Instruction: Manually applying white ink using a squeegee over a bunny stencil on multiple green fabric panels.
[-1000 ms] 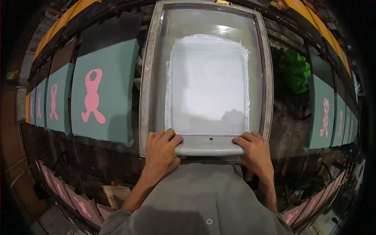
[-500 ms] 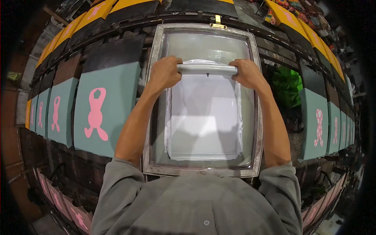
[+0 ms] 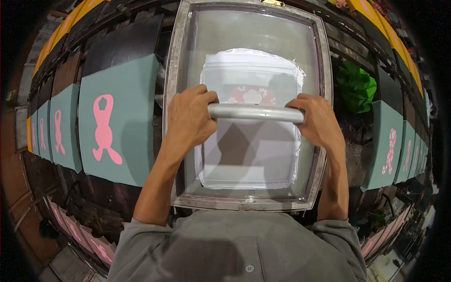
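Both my hands grip a silver squeegee (image 3: 256,113) that stands across a framed printing screen (image 3: 244,205). My left hand (image 3: 191,116) wraps its left end and my right hand (image 3: 318,120) its right end, fingers closed. White ink (image 3: 235,179) covers a block of the mesh, with thick ridges along its sides and a heavier band at the far end. Just beyond the squeegee, a pink patterned shape with white flowers (image 3: 263,95) shows faintly through the mesh. The squeegee's lower edge is hidden by its handle.
Grey-green fabric panels with pink figures lie left (image 3: 134,101) and right (image 3: 379,150) of the screen. Yellow panels (image 3: 373,23) line the far side. A crumpled bright green sheet (image 3: 353,87) sits right of the frame. Pinkish panels (image 3: 101,249) are at the lower left.
My hands have pulled the squeegee toward my body, from near the ink's far end to about its middle. The flowered shape has come into sight behind it. The view has shifted too.
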Motion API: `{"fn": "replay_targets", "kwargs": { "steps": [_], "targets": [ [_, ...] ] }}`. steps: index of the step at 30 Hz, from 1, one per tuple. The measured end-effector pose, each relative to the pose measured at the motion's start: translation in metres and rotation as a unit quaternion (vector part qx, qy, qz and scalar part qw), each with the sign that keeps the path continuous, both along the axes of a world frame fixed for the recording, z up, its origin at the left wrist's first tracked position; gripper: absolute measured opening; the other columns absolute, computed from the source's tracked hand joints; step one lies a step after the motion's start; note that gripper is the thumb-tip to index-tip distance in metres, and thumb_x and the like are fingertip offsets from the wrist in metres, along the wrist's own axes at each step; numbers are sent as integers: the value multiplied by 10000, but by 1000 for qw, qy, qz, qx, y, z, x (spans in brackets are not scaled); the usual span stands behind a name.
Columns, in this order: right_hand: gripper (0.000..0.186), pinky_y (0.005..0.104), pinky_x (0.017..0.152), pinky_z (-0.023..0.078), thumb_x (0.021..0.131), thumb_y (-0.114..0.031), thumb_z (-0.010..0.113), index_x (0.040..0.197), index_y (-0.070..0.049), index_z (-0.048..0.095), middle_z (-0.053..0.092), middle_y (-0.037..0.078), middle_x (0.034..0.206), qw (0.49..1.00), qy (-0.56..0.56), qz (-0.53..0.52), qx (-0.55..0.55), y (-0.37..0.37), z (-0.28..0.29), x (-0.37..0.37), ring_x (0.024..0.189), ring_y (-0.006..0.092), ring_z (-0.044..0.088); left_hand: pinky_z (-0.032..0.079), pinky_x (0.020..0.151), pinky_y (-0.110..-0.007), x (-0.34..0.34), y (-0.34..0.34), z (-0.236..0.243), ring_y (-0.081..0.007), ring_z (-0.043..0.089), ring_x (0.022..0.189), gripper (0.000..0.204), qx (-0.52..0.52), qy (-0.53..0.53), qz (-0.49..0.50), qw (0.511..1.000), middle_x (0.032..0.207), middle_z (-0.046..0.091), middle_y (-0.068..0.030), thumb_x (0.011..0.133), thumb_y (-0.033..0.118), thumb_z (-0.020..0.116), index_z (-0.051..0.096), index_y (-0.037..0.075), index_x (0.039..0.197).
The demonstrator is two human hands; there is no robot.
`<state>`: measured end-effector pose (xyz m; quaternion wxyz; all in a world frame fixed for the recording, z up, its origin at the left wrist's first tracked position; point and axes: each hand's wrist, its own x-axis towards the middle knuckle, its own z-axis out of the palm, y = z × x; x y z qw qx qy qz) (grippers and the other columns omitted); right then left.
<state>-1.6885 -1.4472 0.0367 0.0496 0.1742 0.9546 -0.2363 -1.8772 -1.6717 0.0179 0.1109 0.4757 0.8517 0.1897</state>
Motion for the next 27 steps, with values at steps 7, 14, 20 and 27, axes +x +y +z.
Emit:
{"fn": "replay_targets", "kwargs": {
  "steps": [7,14,20,27],
  "targets": [
    [307,439,809,524,666,28,717,967,-23,752,693,145,927,999,-7,-19,-29,-48,5,49,916,380,656,431,720,-414,50,-45,4,-291,600,849,213,12,-15,1,1000,836,601,-60,630,9,692,693,87,828],
    [358,445,835,524,639,69,675,961,-68,755,701,115,948,998,-44,-28,-29,-94,5,99,943,361,646,444,719,-434,98,-90,12,-340,567,827,332,-11,-49,6,999,851,590,-86,552,-35,694,673,65,869],
    [402,440,799,524,597,50,699,969,-96,742,691,86,974,996,-64,-2,-55,-123,8,131,925,340,635,430,731,-423,134,-125,14,-323,573,840,336,-31,-70,10,997,859,594,-77,552,-17,705,680,82,872],
    [364,429,744,528,587,25,755,938,-72,747,698,93,887,999,2,22,-41,-117,10,136,851,346,653,405,772,-382,129,-126,29,-293,596,891,331,-39,-44,-18,998,889,615,-53,573,24,729,686,94,894]
  ]
}}
